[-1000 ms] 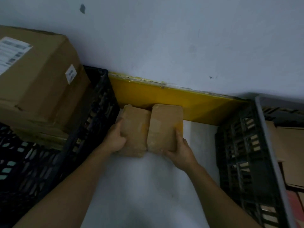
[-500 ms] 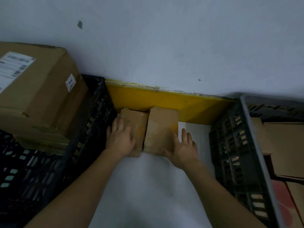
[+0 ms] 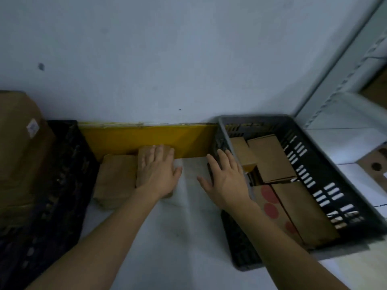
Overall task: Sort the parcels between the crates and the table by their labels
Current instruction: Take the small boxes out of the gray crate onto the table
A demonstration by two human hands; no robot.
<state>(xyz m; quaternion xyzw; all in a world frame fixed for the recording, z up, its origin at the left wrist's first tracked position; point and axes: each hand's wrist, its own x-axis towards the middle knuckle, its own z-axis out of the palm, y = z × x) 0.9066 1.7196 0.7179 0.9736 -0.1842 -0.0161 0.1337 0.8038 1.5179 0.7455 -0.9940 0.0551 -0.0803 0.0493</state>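
Both small brown paper-wrapped parcels (image 3: pixel 117 181) are now lying side by side on the white worktop (image 3: pixel 167 237) against the yellow board (image 3: pixel 167 141). The left hand (image 3: pixel 157 170) is resting flat on one; the right hand (image 3: pixel 226 181), having let go, is reaching open-fingered toward the grey slatted crate (image 3: pixel 314 174) of cardboard boxes (image 3: pixel 272 160).

Large brown cardboard box (image 3: pixel 18 147), far left: cut off by frame edge, its small white label (image 3: pixel 32 127) unreadable. Small brown paper parcel (image 3: pixel 144 155): mostly hidden under left hand (image 3: pixel 156 172).
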